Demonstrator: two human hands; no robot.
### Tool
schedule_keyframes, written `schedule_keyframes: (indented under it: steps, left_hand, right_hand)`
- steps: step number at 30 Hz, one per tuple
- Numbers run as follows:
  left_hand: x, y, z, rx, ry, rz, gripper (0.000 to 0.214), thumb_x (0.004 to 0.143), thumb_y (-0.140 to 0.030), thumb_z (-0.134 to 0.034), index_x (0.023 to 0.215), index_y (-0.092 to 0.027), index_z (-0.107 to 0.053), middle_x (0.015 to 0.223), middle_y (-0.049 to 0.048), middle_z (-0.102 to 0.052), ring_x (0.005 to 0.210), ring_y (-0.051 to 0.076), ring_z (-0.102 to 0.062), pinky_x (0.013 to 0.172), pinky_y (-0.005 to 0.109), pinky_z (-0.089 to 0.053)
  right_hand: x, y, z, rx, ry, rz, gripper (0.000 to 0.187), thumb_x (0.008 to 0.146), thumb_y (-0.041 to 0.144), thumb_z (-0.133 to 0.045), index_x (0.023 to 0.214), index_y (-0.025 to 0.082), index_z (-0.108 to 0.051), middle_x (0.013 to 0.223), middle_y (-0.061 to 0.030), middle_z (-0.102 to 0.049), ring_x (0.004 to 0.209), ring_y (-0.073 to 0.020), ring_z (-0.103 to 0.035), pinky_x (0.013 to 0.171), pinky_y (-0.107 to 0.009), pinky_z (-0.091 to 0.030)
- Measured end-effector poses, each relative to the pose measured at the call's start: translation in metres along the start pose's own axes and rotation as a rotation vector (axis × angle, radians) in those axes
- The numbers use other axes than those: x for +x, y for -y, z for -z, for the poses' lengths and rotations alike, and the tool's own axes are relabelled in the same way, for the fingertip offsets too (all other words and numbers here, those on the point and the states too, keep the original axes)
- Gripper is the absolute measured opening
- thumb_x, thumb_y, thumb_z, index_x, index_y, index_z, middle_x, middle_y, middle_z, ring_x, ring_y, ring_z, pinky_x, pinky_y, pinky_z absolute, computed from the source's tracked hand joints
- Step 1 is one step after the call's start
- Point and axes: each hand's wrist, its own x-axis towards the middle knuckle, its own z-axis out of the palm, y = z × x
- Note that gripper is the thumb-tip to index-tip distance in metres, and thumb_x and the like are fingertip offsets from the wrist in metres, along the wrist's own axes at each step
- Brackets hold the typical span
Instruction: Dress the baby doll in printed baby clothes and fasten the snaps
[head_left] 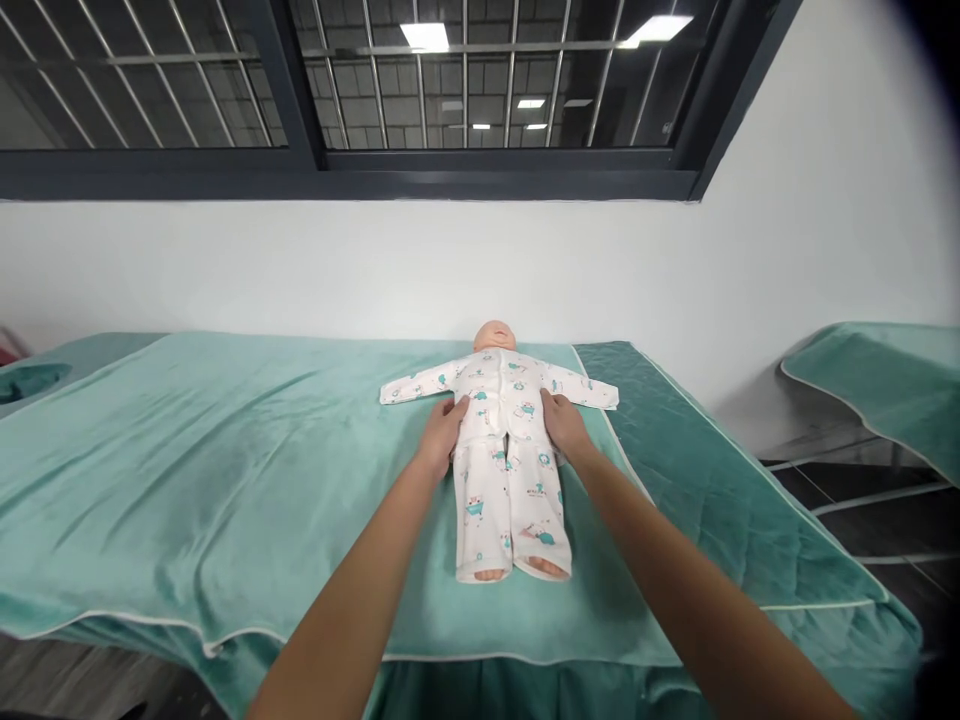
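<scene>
Toward 9 o'clock: teal cover [225,450], creased, hanging over near edge. Next, L hand [444,432] at 9 o'clock of doll [501,425]: grip clasping torso side, thumb on white printed shirt [491,390], other fingers partly hidden. In ctr: doll lying on its back on cover, head at 12, sleeves out to approx. 9 & 3, toes at 6, showing past hems of matching trousers [478,510]. Then R hand [565,425] at 3, likewise clasping torso, thumb on shirt. Beyond, approx. 3–4 o'clock: darker quilted pad [697,470].
</scene>
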Motion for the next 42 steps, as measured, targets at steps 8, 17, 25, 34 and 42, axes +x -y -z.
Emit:
schedule_keyframes:
  steps: [8, 17, 25, 34, 42]
  left_hand:
    - [0.0, -0.023, -0.01, -0.127, 0.05, 0.126, 0.059, 0.068, -0.032, -0.078, 0.121, -0.018, -0.054, 0.122, 0.0142, -0.066, 0.093, 0.023, -0.068, 0.075, 0.032, -0.054]
    - [0.035, -0.014, -0.015, -0.147, 0.005, 0.085, 0.054, 0.071, -0.033, -0.078, 0.119, -0.019, -0.057, 0.125, 0.0123, -0.065, 0.102, 0.023, -0.066, 0.085, 0.033, -0.052]
    - [0.04, 0.004, 0.001, -0.22, 0.128, 0.017, 0.057, 0.079, -0.035, -0.074, 0.133, -0.025, -0.057, 0.142, 0.0075, -0.056, 0.127, 0.027, -0.055, 0.106, 0.038, -0.046]
    - [0.043, 0.004, -0.004, -0.151, 0.263, -0.032, 0.058, 0.086, -0.037, -0.066, 0.141, -0.032, -0.049, 0.151, 0.0012, -0.047, 0.136, 0.028, -0.046, 0.113, 0.044, -0.04]
    - [0.038, 0.0, -0.007, -0.129, 0.309, -0.104, 0.061, 0.085, -0.036, -0.068, 0.142, -0.028, -0.049, 0.151, 0.0038, -0.047, 0.138, 0.028, -0.043, 0.115, 0.043, -0.035]
  right_hand:
    - [0.008, 0.009, -0.011, 0.067, 0.03, -0.01, 0.046, 0.087, 0.055, -0.043, 0.106, 0.018, -0.065, 0.119, -0.0139, -0.068, 0.108, -0.0287, -0.061, 0.093, -0.036, -0.044]
    - [0.042, 0.001, -0.029, 0.152, 0.027, -0.013, 0.048, 0.083, 0.058, -0.046, 0.104, 0.019, -0.064, 0.116, -0.0115, -0.068, 0.108, -0.0286, -0.06, 0.094, -0.038, -0.043]
    - [0.033, -0.012, -0.026, 0.237, 0.057, -0.009, 0.041, 0.085, 0.06, -0.05, 0.101, 0.024, -0.061, 0.107, -0.0053, -0.067, 0.103, -0.0257, -0.06, 0.089, -0.035, -0.045]
    - [0.03, -0.009, -0.023, 0.326, 0.004, -0.036, 0.034, 0.083, 0.057, -0.055, 0.096, 0.026, -0.058, 0.095, -0.0022, -0.064, 0.09, -0.0237, -0.059, 0.077, -0.034, -0.047]
    - [0.043, -0.018, -0.022, 0.262, 0.051, 0.052, 0.041, 0.086, 0.061, -0.048, 0.101, 0.025, -0.061, 0.111, -0.0047, -0.067, 0.106, -0.0256, -0.057, 0.094, -0.037, -0.043]
